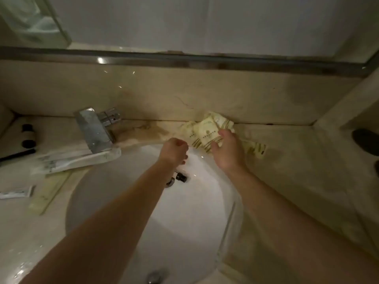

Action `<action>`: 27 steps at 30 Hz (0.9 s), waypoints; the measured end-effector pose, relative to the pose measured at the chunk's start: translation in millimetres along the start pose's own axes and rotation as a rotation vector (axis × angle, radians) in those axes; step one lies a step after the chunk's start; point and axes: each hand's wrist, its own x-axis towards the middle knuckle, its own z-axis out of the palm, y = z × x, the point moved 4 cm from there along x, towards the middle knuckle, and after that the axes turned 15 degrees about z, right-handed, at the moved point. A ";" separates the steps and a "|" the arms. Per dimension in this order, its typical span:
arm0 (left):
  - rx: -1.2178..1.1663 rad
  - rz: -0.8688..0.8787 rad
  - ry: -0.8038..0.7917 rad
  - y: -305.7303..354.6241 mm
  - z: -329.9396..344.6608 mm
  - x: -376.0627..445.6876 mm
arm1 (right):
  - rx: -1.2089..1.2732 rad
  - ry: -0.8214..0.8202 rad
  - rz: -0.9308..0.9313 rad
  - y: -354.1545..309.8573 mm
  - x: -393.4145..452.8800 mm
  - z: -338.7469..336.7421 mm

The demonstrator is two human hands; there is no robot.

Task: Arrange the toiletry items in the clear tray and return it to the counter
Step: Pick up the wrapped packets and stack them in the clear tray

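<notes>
Several pale yellow-green toiletry packets (pixel 207 130) lie bunched at the back of the beige counter (pixel 297 160), against the backsplash. My right hand (pixel 227 149) rests on them, with fingers over and thumb under the nearest packet, gripping it. Another packet (pixel 257 148) lies flat just right of that hand. My left hand (pixel 174 150) hovers over the back rim of the white sink (pixel 184 212) with fingers curled shut, and nothing shows in it. A faint transparent edge (pixel 229 222) runs along the sink's right side under my right forearm; I cannot tell if it is the clear tray.
A chrome faucet (pixel 94 130) stands at back left. Left of the sink lie a plastic-wrapped item (pixel 78 160), a small white tube (pixel 16 194), a long pale flat box (pixel 49 191), two black-capped bottles (pixel 27 136) and a black stick (pixel 18 154). A dark object (pixel 367 141) sits far right.
</notes>
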 end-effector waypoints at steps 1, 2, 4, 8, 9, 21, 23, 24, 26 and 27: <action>0.098 0.040 0.024 -1.9 -0.1 10.2 | -0.062 0.049 -0.011 -2.1 9.6 2.4; 0.190 0.099 0.055 -2.8 0.0 21.2 | -0.136 0.097 -0.020 -4.4 18.7 4.8; 0.374 0.203 0.057 -0.3 3.8 36.3 | -0.259 0.130 -0.042 -9.0 34.0 9.7; 0.704 0.335 -0.141 -1.6 26.9 50.8 | -0.391 0.141 -0.061 -18.3 48.9 24.4; 0.762 0.338 -0.155 -3.3 29.7 52.6 | -0.390 0.152 -0.051 -18.9 51.1 26.1; 0.351 0.211 0.344 2.9 27.6 35.4 | 0.156 0.184 0.062 -2.0 47.9 -2.5; 0.216 0.202 0.412 8.0 22.9 28.4 | 0.231 0.164 0.065 3.1 44.7 -12.8; 0.180 0.209 0.423 10.6 19.9 25.1 | 0.293 0.142 0.066 6.6 42.9 -16.8; 0.129 0.225 0.411 18.5 12.8 18.0 | 0.454 0.074 0.078 13.9 35.6 -23.0; 0.099 0.229 0.398 21.6 9.2 15.3 | 0.513 0.045 0.086 18.5 31.5 -25.0</action>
